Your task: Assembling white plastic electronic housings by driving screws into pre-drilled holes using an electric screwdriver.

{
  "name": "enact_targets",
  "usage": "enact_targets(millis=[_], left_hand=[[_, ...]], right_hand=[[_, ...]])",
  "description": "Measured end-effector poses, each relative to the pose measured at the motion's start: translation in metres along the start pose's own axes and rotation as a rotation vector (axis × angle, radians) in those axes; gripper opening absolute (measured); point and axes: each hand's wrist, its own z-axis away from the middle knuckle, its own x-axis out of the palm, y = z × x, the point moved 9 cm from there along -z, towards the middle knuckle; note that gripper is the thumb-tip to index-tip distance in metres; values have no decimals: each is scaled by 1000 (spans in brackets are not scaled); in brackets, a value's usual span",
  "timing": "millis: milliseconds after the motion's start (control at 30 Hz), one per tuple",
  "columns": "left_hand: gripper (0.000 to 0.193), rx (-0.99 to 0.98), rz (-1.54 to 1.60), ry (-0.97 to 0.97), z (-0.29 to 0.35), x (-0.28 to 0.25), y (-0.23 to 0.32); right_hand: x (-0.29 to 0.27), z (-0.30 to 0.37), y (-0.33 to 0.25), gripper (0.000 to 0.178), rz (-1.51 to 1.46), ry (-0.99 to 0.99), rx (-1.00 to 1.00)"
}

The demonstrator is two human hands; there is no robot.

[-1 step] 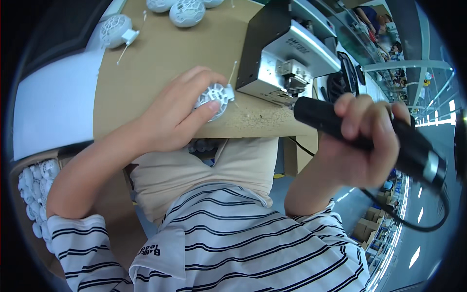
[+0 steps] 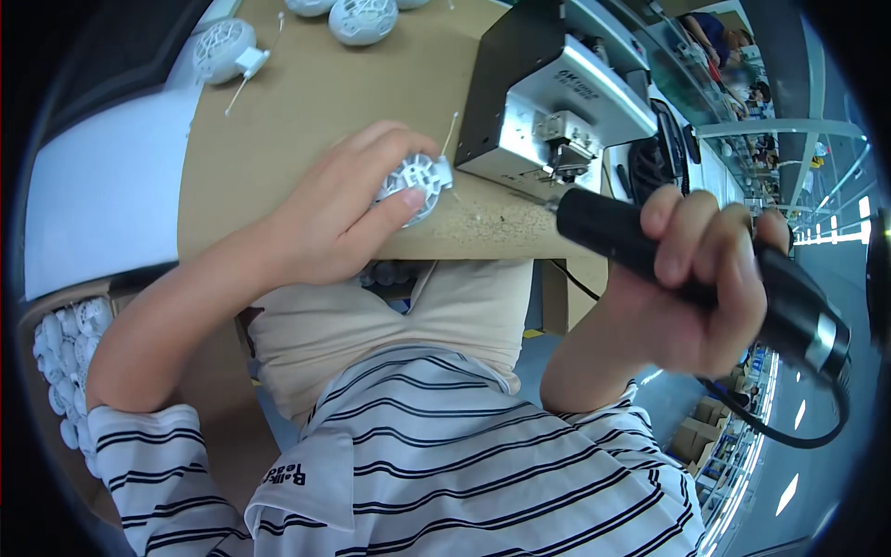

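My left hand (image 2: pixel 343 209) is closed around a round white lattice shell (image 2: pixel 419 186) on the brown tabletop. Its ribbed face is turned up, and a small square tab with a thin white cord sticks out on the right. In my right hand (image 2: pixel 710 278) is a black electric screwdriver (image 2: pixel 608 226), held nearly level, its cable looping down from the back end. The short bit at its left end is by the lower front of a metal screw feeder (image 2: pixel 529 139); whether the two touch I cannot tell.
More white lattice shells (image 2: pixel 364 19) lie at the far edge, and one shell (image 2: pixel 225 51) with a corded tab sits far left. A box of white shells (image 2: pixel 70 362) stands at lower left. Small dark specks (image 2: pixel 501 221) dot the board (image 2: pixel 278 111) near the feeder.
The screwdriver and my right hand have shifted very slightly. My left hand still holds the shell in about the same place.
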Motion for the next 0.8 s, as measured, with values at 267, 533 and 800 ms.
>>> enact_targets(millis=[267, 533, 800], left_hand=[[39, 58, -20, -17, 1, 3, 3], [38, 83, -46, -28, 2, 6, 4], [37, 61, 20, -42, -1, 7, 1]], right_hand=[[35, 24, 13, 37, -264, -207, 21], [47, 22, 20, 38, -278, -317, 2], [41, 23, 30, 38, -251, -412, 94]])
